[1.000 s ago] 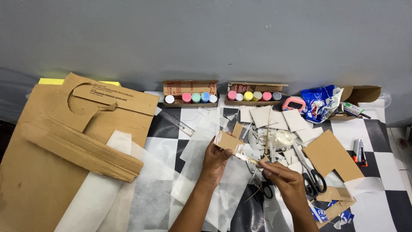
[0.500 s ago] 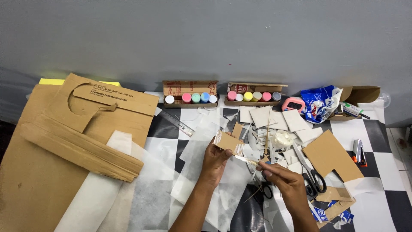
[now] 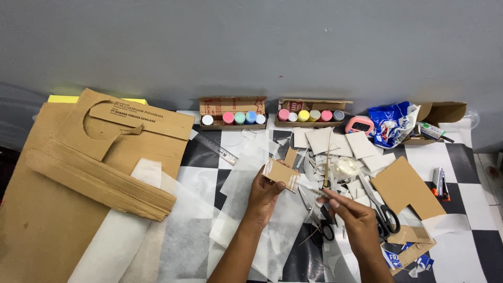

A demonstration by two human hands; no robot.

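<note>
Cardboard piece (image 3: pixel 281 173) pinched in left hand (image 3: pixel 263 192) fingertips, just above its palm, thin stick (image 3: pixel 316 191) pinched by right hand (image 3: pixel 350 211) — tip touching the piece's edge, scissors (image 3: pixel 381 208) just right of that hand.

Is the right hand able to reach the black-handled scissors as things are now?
Probably yes. The scissors lie uncovered just beside the right hand, with nothing between them, but that hand already pinches a thin stick.

Even, soft light; perhaps slight edge distortion.
</note>
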